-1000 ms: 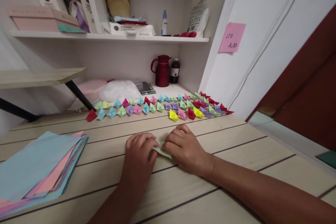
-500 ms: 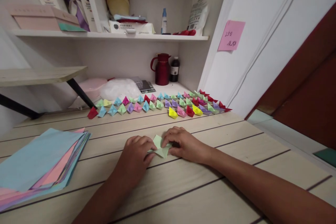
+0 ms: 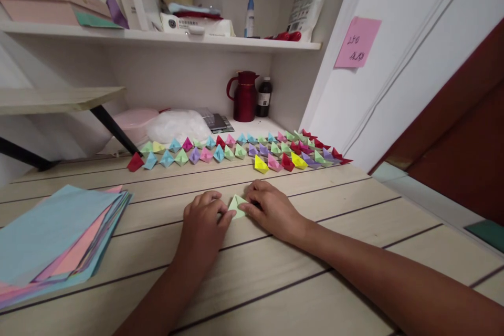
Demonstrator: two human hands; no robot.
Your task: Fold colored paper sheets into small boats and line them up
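Between my hands, low over the wooden table, is a small folded piece of pale green paper, now a triangle or diamond shape. My left hand is on its left side, thumb tip against the paper and fingers curled. From the right, my right hand has its thumb on the paper's front, with the fingers bent behind it. Both hands grip the paper by its edges. Beyond them, rows of folded paper boats in many colours stand along the table's back.
A stack of coloured paper sheets lies at the left. Behind the boats are a red jug, a dark bottle and a white plastic bag. A small wooden shelf with black legs stands at the back left.
The green paper has gone from a wider, spread shape with points to a smaller, more compact one. My hands have drawn closer together around it. The view has shifted slightly.
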